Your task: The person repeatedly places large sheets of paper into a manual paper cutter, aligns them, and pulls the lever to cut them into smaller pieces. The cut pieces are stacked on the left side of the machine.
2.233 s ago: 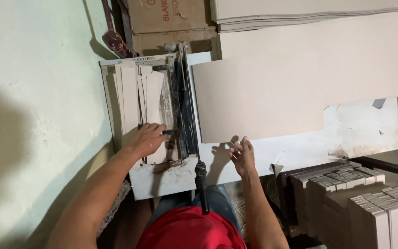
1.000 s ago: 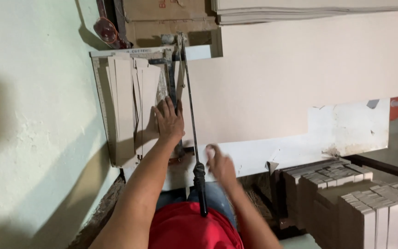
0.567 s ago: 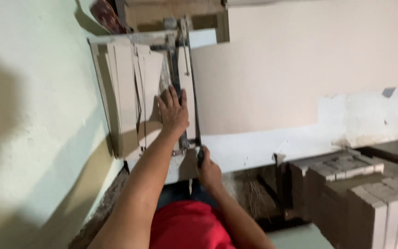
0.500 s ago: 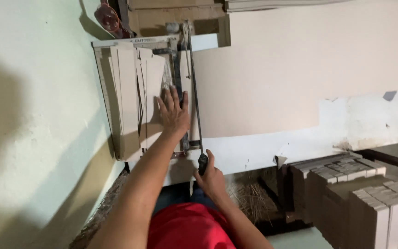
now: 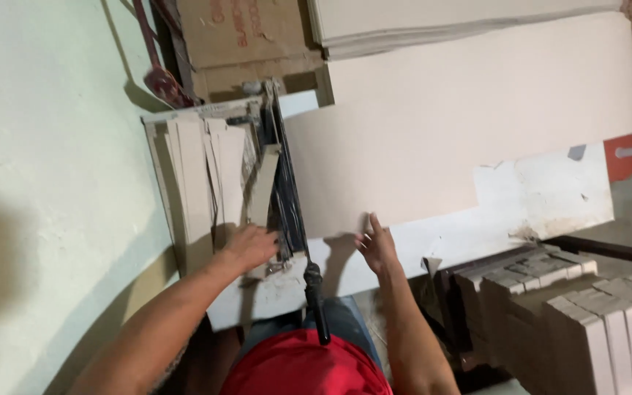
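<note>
At a wall-side cutter (image 5: pixel 283 183), a cardboard sheet (image 5: pixel 462 117) is steadied by two hands.

Cut strips (image 5: pixel 206 175) are pressed flat beside the blade by the left hand (image 5: pixel 250 247), fingers curled over them, apparently to keep them aligned. The sheet's near edge is touched by the right hand (image 5: pixel 378 247), open and gripping nothing; the handle (image 5: pixel 316 300) is left free.

The scene is being lit softly and unevenly from above, leaving the large cardboard sheet (image 5: pixel 469 124) brightest. A broad dim shadow is being cast on the pale green wall (image 5: pixel 45 183) at the left. Edges are being smeared by slight motion blur, and the lower corners are being lost in darkness.
</note>
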